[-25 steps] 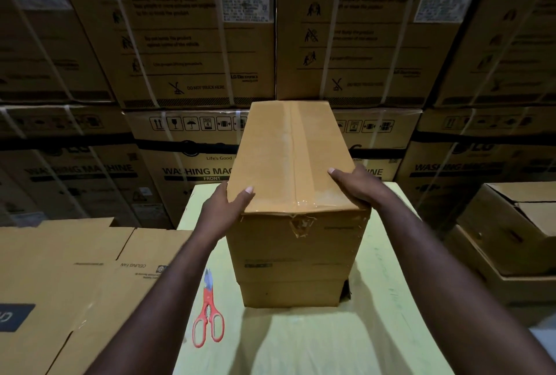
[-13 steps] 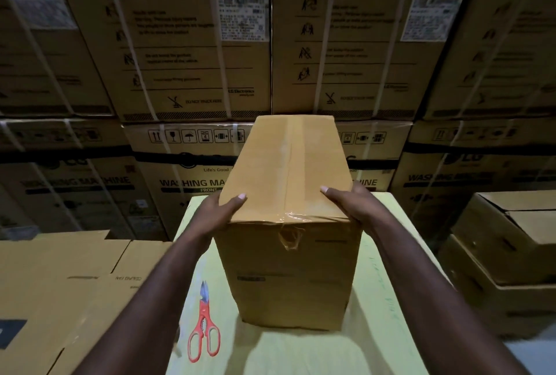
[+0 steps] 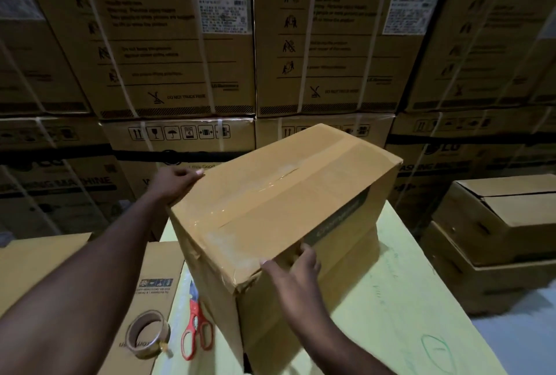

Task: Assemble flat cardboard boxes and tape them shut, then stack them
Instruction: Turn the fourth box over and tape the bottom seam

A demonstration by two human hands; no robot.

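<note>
Head view: the taped box (image 3: 285, 194) stands skewed on the yellow worktop (image 3: 406, 299). The left grip (image 3: 177, 183) curls over its far left corner. The right grip (image 3: 293, 272) clasps its near right edge, thumb on top. Red scissors (image 3: 195, 329) lie beside the box.

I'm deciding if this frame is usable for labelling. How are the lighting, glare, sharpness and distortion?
Head view: dim, warm light, darkest at the corners. Head view: glare streaks on the tape along the box top. Head view: small print on the stacked cartons is soft, mostly unreadable. Head view: wide-angle distortion leans the cartons' edges at the sides.
</note>
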